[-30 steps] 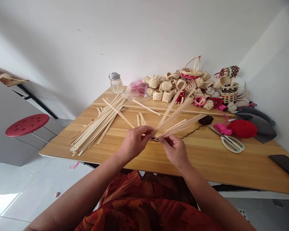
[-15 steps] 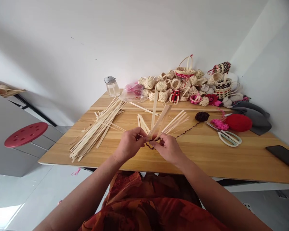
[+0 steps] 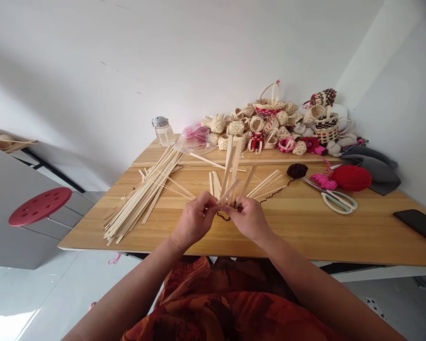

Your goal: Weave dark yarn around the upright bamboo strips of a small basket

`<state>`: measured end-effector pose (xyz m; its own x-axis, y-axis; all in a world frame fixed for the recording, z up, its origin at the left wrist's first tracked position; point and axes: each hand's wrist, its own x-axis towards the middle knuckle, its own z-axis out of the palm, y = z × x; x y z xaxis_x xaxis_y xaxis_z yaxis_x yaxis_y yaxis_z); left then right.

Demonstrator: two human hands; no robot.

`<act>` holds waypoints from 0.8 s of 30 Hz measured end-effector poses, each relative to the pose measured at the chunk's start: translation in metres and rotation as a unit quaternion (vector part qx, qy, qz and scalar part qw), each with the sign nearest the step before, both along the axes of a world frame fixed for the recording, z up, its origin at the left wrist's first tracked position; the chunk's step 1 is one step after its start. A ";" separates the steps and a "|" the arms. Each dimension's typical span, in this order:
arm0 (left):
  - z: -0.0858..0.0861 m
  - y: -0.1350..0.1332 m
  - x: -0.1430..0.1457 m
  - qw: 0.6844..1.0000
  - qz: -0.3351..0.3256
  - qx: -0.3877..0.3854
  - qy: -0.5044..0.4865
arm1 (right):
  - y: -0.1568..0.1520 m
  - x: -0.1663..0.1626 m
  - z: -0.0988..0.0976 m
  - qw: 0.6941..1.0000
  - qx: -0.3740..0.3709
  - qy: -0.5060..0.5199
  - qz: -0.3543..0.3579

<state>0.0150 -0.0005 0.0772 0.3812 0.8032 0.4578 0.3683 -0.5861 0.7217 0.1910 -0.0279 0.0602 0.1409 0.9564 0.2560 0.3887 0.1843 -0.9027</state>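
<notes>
My left hand [image 3: 196, 219] and my right hand [image 3: 249, 217] meet above the table's front part, fingers pinched on pale flat wooden strips [image 3: 235, 166]. Several strips fan out from between the hands, some upright, others slanting left and right. One short strip crosses diagonally by the left fingertips. A dark brown yarn [image 3: 224, 217] loops below the fingers. More of it runs from the right hand to a dark brown yarn ball [image 3: 297, 170]. My fingers hide the spot where strips and yarn meet.
On the left lies a pile of long strips [image 3: 142, 199]. A lidded bottle [image 3: 163, 131], a pink plastic bag [image 3: 197, 136] and many small woven baskets [image 3: 236, 128] line the back. Scissors [image 3: 335, 199], a red yarn ball [image 3: 351, 177] and a phone [image 3: 417, 226] are at right.
The strips between my hands have shifted: the upright ones now stand closer together, and a short strip slants across near the left fingertips. Both hands keep pinching; the view has turned slightly.
</notes>
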 end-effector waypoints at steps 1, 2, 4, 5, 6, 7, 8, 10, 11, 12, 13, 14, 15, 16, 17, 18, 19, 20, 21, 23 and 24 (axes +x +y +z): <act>0.000 0.000 0.001 1.000 -0.010 0.013 0.004 | 0.000 0.001 0.000 1.000 -0.003 0.007 0.005; -0.001 -0.001 0.002 1.000 -0.021 0.019 0.006 | 0.000 0.001 0.000 1.000 -0.006 0.014 0.011; -0.003 -0.001 0.004 1.000 -0.029 0.004 -0.003 | 0.000 0.002 -0.001 0.999 -0.009 0.029 0.021; -0.004 -0.001 0.006 1.000 -0.023 -0.010 -0.012 | 0.000 0.001 -0.002 0.999 -0.008 0.037 0.025; -0.005 0.000 0.007 0.999 -0.009 -0.024 -0.023 | 0.000 0.001 -0.003 0.999 -0.006 0.046 0.028; -0.006 0.000 0.009 0.999 0.008 -0.035 -0.035 | 0.000 0.000 -0.004 0.998 -0.003 0.055 0.028; -0.007 0.000 0.010 0.998 0.027 -0.043 -0.047 | 0.000 -0.002 -0.005 0.998 0.001 0.065 0.029; -0.008 0.000 0.013 0.995 0.048 -0.059 -0.066 | -0.001 -0.004 -0.008 0.996 0.009 0.081 0.026; -0.007 0.000 0.014 0.993 0.050 -0.070 -0.076 | -0.001 -0.005 -0.009 0.996 0.010 0.086 0.023; -0.006 -0.001 0.015 0.991 0.046 -0.085 -0.087 | -0.002 -0.006 -0.009 0.996 0.008 0.090 0.020; -0.004 -0.001 0.016 0.989 0.040 -0.104 -0.098 | -0.003 -0.006 -0.009 0.996 0.004 0.091 0.018; -0.003 -0.001 0.016 0.986 0.034 -0.126 -0.108 | -0.004 -0.007 -0.009 0.996 -0.001 0.090 0.019; -0.001 -0.001 0.017 0.981 0.030 -0.151 -0.117 | -0.005 -0.007 -0.009 0.996 -0.003 0.087 0.020; 0.001 -0.001 0.017 0.976 0.027 -0.179 -0.124 | -0.006 -0.006 -0.009 0.996 -0.005 0.086 0.023; 0.003 -0.001 0.017 0.969 0.022 -0.208 -0.128 | -0.007 -0.006 -0.009 0.996 -0.006 0.089 0.028; 0.005 -0.001 0.017 0.964 0.016 -0.234 -0.128 | -0.007 -0.005 -0.009 0.995 -0.009 0.095 0.033; 0.007 -0.001 0.017 0.959 0.005 -0.255 -0.124 | -0.008 -0.005 -0.010 0.994 -0.015 0.102 0.038; 0.009 -0.001 0.017 0.956 -0.008 -0.270 -0.115 | -0.008 -0.004 -0.011 0.993 -0.023 0.110 0.041; 0.010 -0.001 0.017 0.955 -0.020 -0.279 -0.102 | -0.008 -0.003 -0.011 0.992 -0.033 0.117 0.044; 0.010 -0.001 0.018 0.957 -0.024 -0.280 -0.076 | -0.008 -0.002 -0.012 0.989 -0.053 0.127 0.053; 0.009 0.000 0.018 0.959 -0.015 -0.276 -0.066 | -0.008 -0.001 -0.012 0.987 -0.060 0.135 0.061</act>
<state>0.0326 -0.0008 0.0864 0.3768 0.9262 0.0121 0.2411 -0.1107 0.9642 0.1900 -0.0357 0.0478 0.0709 0.9916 0.1086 0.1122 0.1003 -0.9886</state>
